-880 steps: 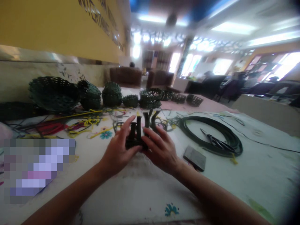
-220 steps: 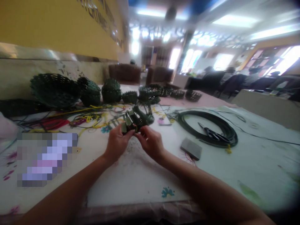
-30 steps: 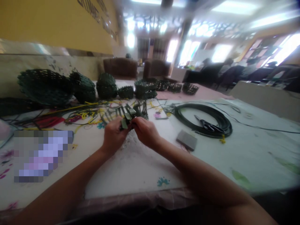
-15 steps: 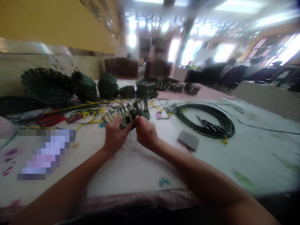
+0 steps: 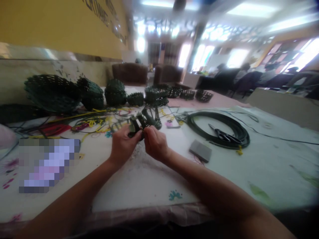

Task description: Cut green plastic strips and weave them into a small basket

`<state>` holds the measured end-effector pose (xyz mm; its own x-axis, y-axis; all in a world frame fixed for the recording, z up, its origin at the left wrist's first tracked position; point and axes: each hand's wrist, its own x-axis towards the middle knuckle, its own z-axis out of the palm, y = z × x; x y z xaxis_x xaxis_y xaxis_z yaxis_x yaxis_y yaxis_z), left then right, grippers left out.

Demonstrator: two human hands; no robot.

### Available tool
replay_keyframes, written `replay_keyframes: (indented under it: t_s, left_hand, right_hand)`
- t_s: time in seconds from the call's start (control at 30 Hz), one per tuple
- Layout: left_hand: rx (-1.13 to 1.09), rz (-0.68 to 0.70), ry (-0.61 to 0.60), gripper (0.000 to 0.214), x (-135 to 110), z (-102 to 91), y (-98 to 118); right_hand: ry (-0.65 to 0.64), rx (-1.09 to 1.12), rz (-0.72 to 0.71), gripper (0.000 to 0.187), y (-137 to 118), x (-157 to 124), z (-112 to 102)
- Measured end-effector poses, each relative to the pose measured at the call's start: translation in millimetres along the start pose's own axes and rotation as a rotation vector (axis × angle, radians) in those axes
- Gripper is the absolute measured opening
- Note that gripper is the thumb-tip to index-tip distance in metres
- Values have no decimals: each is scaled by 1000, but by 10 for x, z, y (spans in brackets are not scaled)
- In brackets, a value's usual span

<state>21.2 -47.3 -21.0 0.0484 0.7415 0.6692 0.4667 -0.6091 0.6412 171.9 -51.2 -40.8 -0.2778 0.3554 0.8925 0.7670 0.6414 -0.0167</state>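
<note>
Dark green flat strips, woven into a small basket (image 5: 151, 117) with loose ends sticking up, are between my hands over the table. My left hand (image 5: 124, 141) grips the basket's near left side, its thumb pressed along the edge. Right beside it, my right hand (image 5: 156, 141) is closed in a pinch at the near edge of the weave. The fingers meet at the strips, and my hands hide just which strip the right one pinches. Loose strips fan out to the left behind my left hand.
Finished green baskets (image 5: 53, 93) line the back of the table. To the right lies a coil of dark strip (image 5: 245, 134) with scissors (image 5: 221, 133) on it, near a grey block (image 5: 200, 151). Yellow and red strips (image 5: 58, 130) lie left. People sit far back right.
Both hands stay at the same spot on the basket. The strips by the left thumb have shifted slightly, and the camera view has moved a little.
</note>
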Motion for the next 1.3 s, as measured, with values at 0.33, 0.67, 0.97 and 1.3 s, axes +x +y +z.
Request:
replay_keyframes:
  t_s: [0.33,0.67,0.97,1.3]
  left_hand:
    - [-124,-216,-75,17,23,0,20]
    - [-91,-142,-62,15,9,-7,-36]
    - [-55,-26,-45,13,-12,7,-28]
    - [-14,129,-87,21,-62,59,6]
  right_hand:
    - [1,34,-29,16,12,-36,37]
    - [-21,-58,-8,21,-66,20,-25]
    - [-68,24,29,27,-29,32,-72]
    - [-86,-112,135,27,-86,64,-114]
